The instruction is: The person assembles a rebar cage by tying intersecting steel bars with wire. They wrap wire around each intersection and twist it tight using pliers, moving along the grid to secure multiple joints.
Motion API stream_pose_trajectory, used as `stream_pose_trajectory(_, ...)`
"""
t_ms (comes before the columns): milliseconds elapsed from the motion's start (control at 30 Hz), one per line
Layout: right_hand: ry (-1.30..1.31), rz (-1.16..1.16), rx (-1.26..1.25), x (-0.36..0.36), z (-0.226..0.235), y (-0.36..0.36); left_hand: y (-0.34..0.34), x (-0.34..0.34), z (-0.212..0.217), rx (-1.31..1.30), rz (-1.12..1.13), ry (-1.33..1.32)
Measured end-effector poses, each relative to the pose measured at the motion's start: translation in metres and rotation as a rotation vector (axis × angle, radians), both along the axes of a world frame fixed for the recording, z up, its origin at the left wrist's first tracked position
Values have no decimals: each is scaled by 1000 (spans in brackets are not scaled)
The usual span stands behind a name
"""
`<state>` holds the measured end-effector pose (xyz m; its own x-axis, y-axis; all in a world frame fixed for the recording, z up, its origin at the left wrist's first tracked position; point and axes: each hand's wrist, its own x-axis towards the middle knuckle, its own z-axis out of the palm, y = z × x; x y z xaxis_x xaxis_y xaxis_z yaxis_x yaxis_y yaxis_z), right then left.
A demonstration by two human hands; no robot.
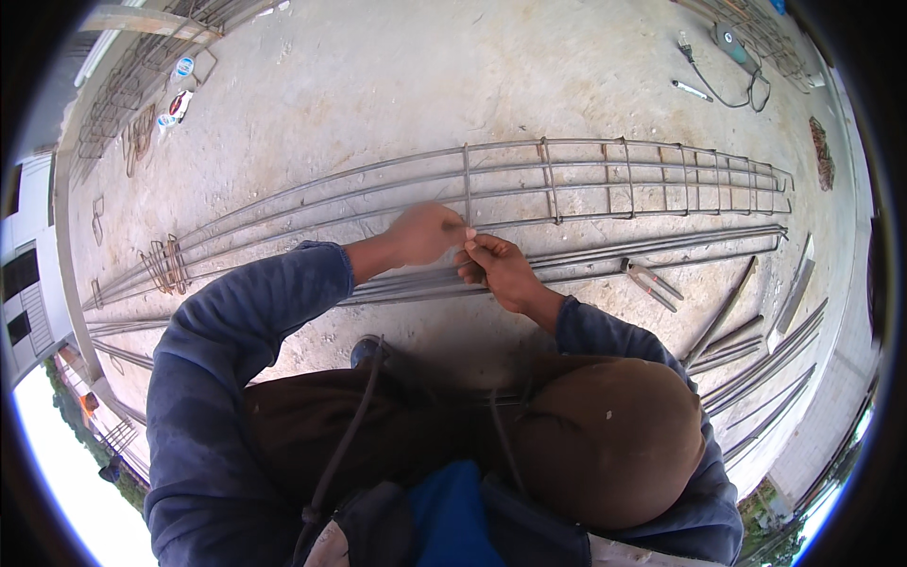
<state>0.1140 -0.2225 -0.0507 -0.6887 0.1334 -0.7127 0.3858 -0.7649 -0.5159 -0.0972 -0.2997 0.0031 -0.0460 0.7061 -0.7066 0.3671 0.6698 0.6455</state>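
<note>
A long rebar cage [586, 186] lies across the concrete floor in front of me, with square stirrups spaced along its right part. My left hand [423, 234] and my right hand [498, 270] meet at the near lower corner of the leftmost upright stirrup [467, 180]. Both hands have their fingertips pinched together there, almost touching each other. Whatever sits between the fingers is too small to make out. Right of my right hand, pincers [650, 283] lie on the floor beside a bundle of straight bars [661, 248].
Several loose stirrups [165, 266] hang bunched at the cage's left end. An angle grinder [735, 47] with its cord and a marker pen [693, 91] lie at the far right. Nearer are a wire bundle [822, 154] and more steel bars [727, 340]. My bent knee [614, 435] rises close by.
</note>
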Motion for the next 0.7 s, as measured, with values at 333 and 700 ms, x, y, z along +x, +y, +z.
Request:
stream_pose_trajectory(333, -120, 253, 325, -3, 27, 7, -11, 11, -6, 196, 66, 135)
stream_pose_trajectory(700, -74, 582, 824, -8, 54, 33, -15, 14, -1, 282, 22, 226)
